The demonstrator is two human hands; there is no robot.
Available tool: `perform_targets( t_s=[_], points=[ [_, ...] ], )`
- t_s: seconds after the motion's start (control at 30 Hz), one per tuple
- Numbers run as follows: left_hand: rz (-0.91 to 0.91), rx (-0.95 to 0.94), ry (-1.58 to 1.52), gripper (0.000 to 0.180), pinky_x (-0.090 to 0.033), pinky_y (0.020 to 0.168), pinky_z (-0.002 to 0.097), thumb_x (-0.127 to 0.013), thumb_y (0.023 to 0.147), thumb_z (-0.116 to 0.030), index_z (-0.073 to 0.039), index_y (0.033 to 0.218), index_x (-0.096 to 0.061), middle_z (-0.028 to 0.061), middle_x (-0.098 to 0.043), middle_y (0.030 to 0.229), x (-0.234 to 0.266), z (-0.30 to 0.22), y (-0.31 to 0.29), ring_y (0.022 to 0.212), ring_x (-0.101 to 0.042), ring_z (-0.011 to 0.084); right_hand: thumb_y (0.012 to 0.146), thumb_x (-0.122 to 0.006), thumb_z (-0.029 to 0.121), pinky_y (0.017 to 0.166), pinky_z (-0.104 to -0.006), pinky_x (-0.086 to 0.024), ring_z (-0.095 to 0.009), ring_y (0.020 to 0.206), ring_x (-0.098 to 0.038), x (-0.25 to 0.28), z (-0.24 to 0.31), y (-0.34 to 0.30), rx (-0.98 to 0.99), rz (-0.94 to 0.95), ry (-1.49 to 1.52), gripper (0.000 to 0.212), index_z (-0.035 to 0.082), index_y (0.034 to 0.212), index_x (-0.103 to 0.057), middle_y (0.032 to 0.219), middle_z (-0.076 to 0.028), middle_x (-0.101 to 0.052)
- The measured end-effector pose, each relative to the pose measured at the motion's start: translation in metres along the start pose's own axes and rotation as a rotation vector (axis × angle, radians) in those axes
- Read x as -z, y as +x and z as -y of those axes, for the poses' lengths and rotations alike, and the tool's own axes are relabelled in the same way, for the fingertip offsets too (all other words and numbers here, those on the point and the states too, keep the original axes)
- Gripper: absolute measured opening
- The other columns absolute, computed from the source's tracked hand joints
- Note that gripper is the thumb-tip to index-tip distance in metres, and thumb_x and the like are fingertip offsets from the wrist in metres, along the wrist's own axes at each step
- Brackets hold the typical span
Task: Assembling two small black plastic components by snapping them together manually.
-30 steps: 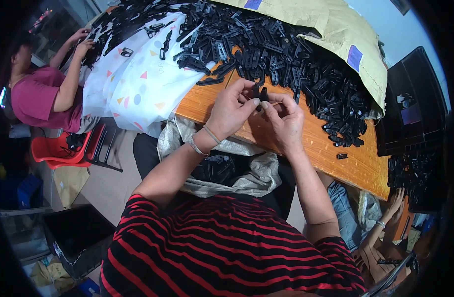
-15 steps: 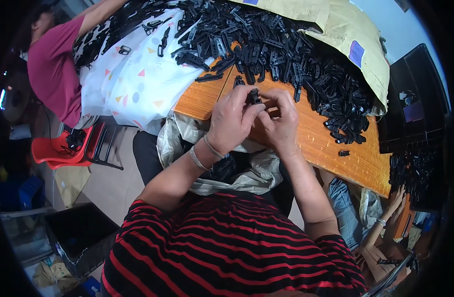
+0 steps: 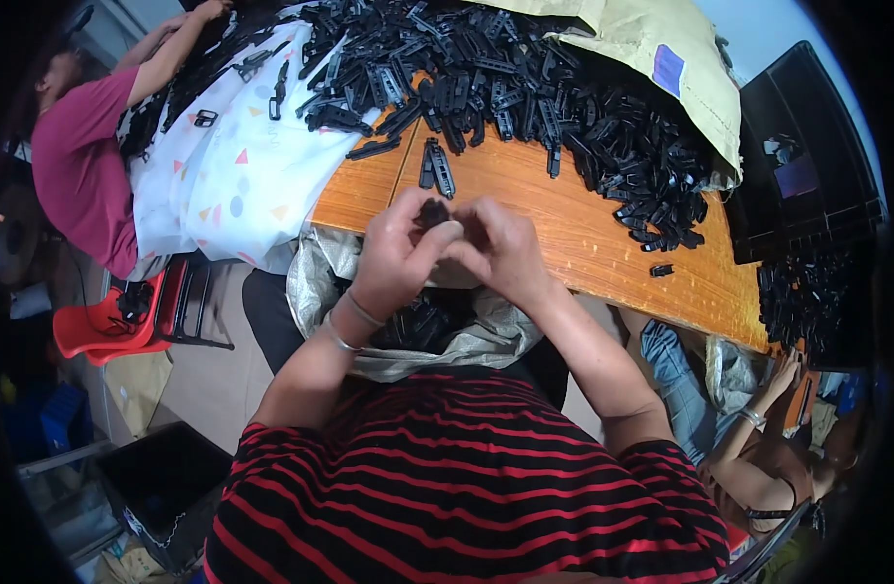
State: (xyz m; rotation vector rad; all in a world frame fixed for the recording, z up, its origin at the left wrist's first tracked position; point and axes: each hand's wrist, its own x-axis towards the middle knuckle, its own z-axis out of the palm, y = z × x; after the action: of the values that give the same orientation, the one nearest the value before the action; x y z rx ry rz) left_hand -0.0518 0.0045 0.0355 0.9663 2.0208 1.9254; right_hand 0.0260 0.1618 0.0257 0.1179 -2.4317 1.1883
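A small black plastic part [image 3: 430, 212] is pinched between the thumb and fingers of my left hand [image 3: 389, 258], just above the table's near edge. My right hand [image 3: 510, 251] is closed right beside it, its thumb tip close to my left thumb. Whatever the right fingertips grip is hidden behind them. Just beyond my hands, long black plastic clips [image 3: 435, 167] lie on the wooden table [image 3: 583, 229]. Below my wrists, an open woven sack [image 3: 389, 365] in my lap has black parts in it.
A large heap of black clips [image 3: 505, 78] covers the far side of the table, beside a tan paper sack [image 3: 705, 107]. At left, a co-worker in a magenta shirt [image 3: 82, 165] reaches over a white patterned sheet [image 3: 238, 161]. Another person's arm [image 3: 759, 414] shows at lower right.
My view has shifted, and both hands are nearer to me, still together around the small part. The long clips beyond them now show more fully. The co-worker at left has drawn an arm back.
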Motion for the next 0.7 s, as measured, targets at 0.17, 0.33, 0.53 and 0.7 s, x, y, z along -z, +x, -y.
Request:
perform_targets(
  t_s=[0.17,0.33,0.53,0.7],
  points=[
    [0.288,-0.052,0.448,0.011,-0.048,0.066,0.0282,-0.065,0.087,-0.01,0.0,0.092,-0.063,0.009,-0.062,0.082,0.031,0.0,-0.014,0.073,-0.062,0.0181,0.085,-0.072,0.014,0.063,-0.0315,-0.051,-0.022,0.071,-0.066,0.046,-0.009,-0.024,0.025,0.04,-0.15,0.015,0.002,0.092,-0.067,0.078,-0.012,-0.065],
    [0.153,-0.234,0.555,0.015,-0.05,0.069,0.0368,-0.065,0.084,-0.004,0.0,0.098,-0.065,0.0131,-0.062,0.083,0.032,-0.004,0.009,0.076,-0.062,0.0315,0.086,-0.068,0.007,0.067,-0.0312,-0.052,-0.024,0.073,-0.066,0.108,-0.036,-0.041,-0.29,-0.267,-0.477,0.009,-0.001,0.091,-0.066,0.083,-0.014,-0.066],
    [0.279,-0.396,0.922,0.033,-0.049,0.081,0.0388,-0.062,0.078,0.0,-0.009,0.11,-0.063,0.0124,-0.056,0.108,0.019,0.012,0.064,0.102,-0.056,0.0304,0.081,-0.074,0.01,0.068,-0.0379,-0.053,-0.032,0.078,-0.065,0.118,-0.061,-0.006,-0.26,-0.27,-0.651,0.026,0.002,0.103,-0.064,0.092,-0.016,-0.063],
    [0.354,-0.58,1.061,0.02,-0.051,0.076,0.0366,-0.056,0.079,-0.005,-0.007,0.098,-0.063,0.0093,-0.056,0.1,0.017,0.019,0.082,0.095,-0.058,0.0262,0.08,-0.072,0.009,0.074,-0.0421,-0.054,-0.037,0.085,-0.065,0.105,-0.076,0.01,-0.342,-0.175,-0.784,0.031,0.004,0.109,-0.062,0.097,-0.018,-0.064]
  ],
)
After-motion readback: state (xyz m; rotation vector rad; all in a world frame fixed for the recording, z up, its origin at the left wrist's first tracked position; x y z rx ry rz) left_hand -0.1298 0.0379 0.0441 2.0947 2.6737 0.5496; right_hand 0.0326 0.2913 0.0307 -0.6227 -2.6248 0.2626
